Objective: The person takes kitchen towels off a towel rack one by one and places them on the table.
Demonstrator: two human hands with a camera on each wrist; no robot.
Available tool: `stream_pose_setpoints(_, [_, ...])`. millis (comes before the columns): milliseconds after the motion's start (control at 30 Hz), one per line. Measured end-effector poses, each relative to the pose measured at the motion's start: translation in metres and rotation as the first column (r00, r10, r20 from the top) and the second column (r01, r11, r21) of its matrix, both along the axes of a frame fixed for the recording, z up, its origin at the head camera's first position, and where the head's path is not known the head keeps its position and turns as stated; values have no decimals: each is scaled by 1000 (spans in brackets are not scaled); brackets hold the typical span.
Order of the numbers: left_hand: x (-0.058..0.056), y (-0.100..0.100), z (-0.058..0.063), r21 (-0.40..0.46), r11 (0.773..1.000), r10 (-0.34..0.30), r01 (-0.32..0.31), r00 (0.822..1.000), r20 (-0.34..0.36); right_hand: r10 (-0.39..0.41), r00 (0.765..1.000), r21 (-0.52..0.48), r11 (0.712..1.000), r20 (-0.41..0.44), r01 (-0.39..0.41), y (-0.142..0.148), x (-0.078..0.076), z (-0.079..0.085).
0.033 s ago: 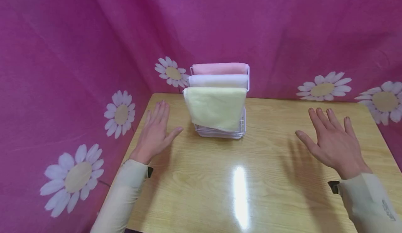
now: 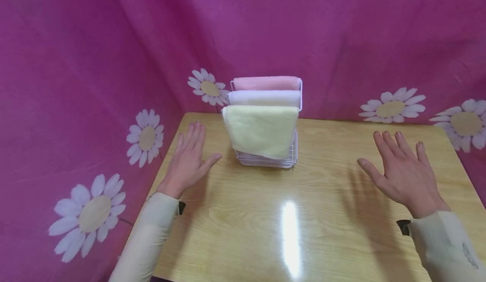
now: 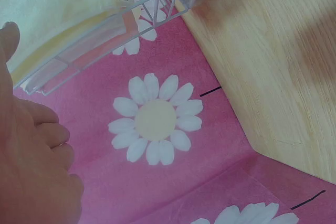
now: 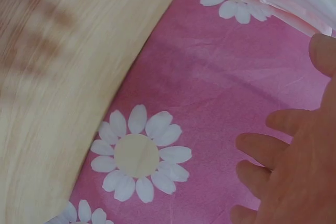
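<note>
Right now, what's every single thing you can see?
Backdrop: one, magenta, back and sides
Flowers: five in the head view, white with cream centres, on the backdrop
Table: one, light wood, before the backdrop
Rack: one, white, on the table
Cloths: three, yellow, whitish and pink, front to back on the rack
Sleeves: two, cream, lower left and right
Tabs: two, black, at the sleeve ends
Left grip: one, bare, left of the rack
Right grip: one, bare, right of the rack

- And here's the bench (image 2: 243,227), pale wood grain, glossy on top!
- White wire rack (image 2: 262,163) standing upright at eleven o'clock, towards the far edge!
- Bright streak of light (image 2: 291,239) glaring around six, soft shadow (image 2: 373,218) at four!
</note>
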State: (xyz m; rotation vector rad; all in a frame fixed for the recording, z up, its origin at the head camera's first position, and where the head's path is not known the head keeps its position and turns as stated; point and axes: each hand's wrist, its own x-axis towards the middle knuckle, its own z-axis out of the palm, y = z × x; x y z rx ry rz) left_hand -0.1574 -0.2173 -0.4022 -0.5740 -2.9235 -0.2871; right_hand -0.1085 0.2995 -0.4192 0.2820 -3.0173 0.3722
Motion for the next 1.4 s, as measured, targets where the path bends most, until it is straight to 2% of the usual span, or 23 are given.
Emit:
stream_pose_setpoints(233, [-3, -1, -1, -15, 1000, 14, -14, 1000, 9, -7, 1000, -13, 1000, -4, 7, -3, 0, 5])
stream_pose_setpoints(400, [-6, 0, -3, 4, 1000, 21, -21, 999, 32, -17, 1000, -28, 999, -2, 17, -4, -2, 9])
stream_pose_setpoints(533, [-11, 0, -11, 83, 996, 19, -23, 999, 49, -21, 1000, -38, 999, 5, 21, -6, -4, 11])
stream_pose_setpoints(633, [-16, 1, -21, 191, 981, 22, -32, 998, 55, -18, 1000, -47, 999, -11, 18, -7, -7, 11])
stream_pose_setpoints(733, [-20, 2, -32, 322, 945, 35, -54, 997, 63, -7, 999, -69, 998, -41, 4, -9, -9, 12])
stream_pose_setpoints(833, [-22, 4, -42, 459, 886, 42, -68, 997, 68, 15, 996, -100, 995, -86, -23, -12, -11, 13])
stream_pose_setpoints(967, [-25, 11, -55, 587, 807, 37, -59, 998, 50, 49, 989, -147, 987, -141, -70, -16, -12, 16])
stream_pose_setpoints(1167, [-32, 25, -76, 695, 716, 44, -55, 998, 34, 85, 986, -196, 974, -141, -112, -21, -15, 23])
stream_pose_setpoints(1400, [-40, 41, -96, 761, 636, 50, -128, 991, 125, 105, 978, -251, 956, -181, -149, -29, -15, 29])
